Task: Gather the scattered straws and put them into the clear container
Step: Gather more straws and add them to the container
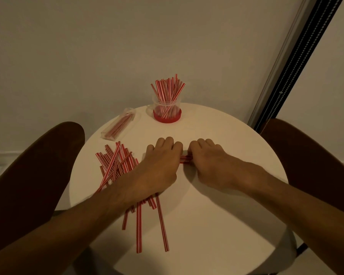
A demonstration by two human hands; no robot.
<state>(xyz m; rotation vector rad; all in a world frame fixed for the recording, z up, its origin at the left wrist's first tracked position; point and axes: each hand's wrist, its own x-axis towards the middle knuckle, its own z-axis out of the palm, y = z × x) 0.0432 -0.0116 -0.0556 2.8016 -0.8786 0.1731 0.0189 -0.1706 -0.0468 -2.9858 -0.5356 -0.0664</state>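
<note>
A small bundle of red-and-white striped straws [185,158] lies across the middle of the round white table [226,195]. My left hand [159,167] and my right hand [209,165] grip it from either end, fingers curled over it; only a short stretch shows between them. Several loose straws [117,163] lie in a heap to the left, partly under my left forearm, and a few more [161,221] stick out toward me. The clear container [166,111], on a red base, stands at the table's far edge with several straws upright in it.
A clear plastic packet with straws [118,125] lies at the table's far left edge. Dark brown chair backs stand to the left [34,175] and right [314,159] of the table. A wall is right behind the table.
</note>
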